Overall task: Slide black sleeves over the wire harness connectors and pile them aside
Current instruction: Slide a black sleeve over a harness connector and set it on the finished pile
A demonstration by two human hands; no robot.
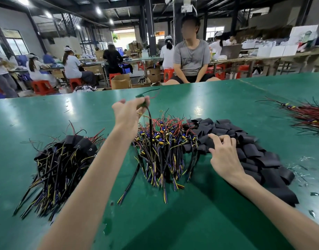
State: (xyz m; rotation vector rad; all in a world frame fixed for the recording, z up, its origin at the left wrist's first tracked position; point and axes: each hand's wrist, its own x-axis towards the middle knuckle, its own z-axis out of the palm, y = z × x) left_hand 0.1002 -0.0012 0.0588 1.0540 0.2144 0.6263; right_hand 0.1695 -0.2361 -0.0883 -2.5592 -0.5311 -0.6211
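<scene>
My left hand (127, 114) is raised above the green table and grips one wire harness (150, 123) by its connector end, the black cable hanging down from it. Below lies a heap of bare harnesses (164, 141) with blue and yellow connectors and red, black and yellow wires. To its right spreads a heap of flat black sleeves (252, 150). My right hand (223, 152) rests on the near-left part of those sleeves, fingers bent and spread on them. At the left sits a pile of sleeved harnesses (65, 156).
A further bundle of red and black wires (306, 118) lies at the far right of the green table (191, 213). A person sits across the table's far edge (192, 60). Small scraps lie at the right near side (315, 193).
</scene>
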